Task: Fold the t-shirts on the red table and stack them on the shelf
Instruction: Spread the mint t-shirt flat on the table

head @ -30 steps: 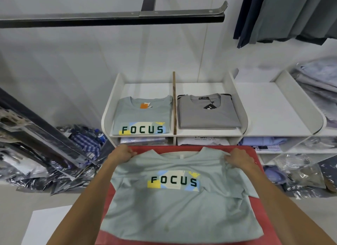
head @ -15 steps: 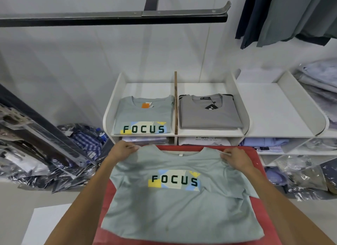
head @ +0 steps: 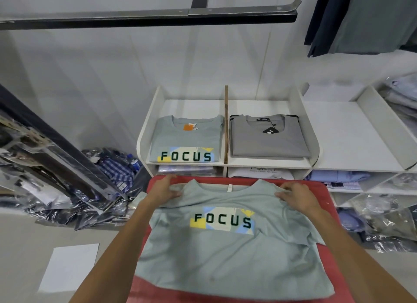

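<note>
Two folded shirts (head: 188,140) sit on the shelf (head: 268,161). Our left hand (head: 163,191) and right hand (head: 295,197) pinch the unfolded FOCUS t-shirt (head: 225,253).

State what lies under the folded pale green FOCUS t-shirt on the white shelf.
The folded pale green FOCUS t-shirt lies on the white shelf. In the compartment below sits a plastic-wrapped garment; its back is hidden.

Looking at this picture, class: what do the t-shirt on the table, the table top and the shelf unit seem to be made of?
T-shirt: soft knit cloth, probably cotton jersey; it wrinkles and bunches where each hand grips it, matte.
Table top: red, smooth, slight sheen; could be plastic or a padded cover, hard to tell.
Shelf unit: white board, likely laminated wood; flat panels, rounded edges, one bare brown divider.
</note>
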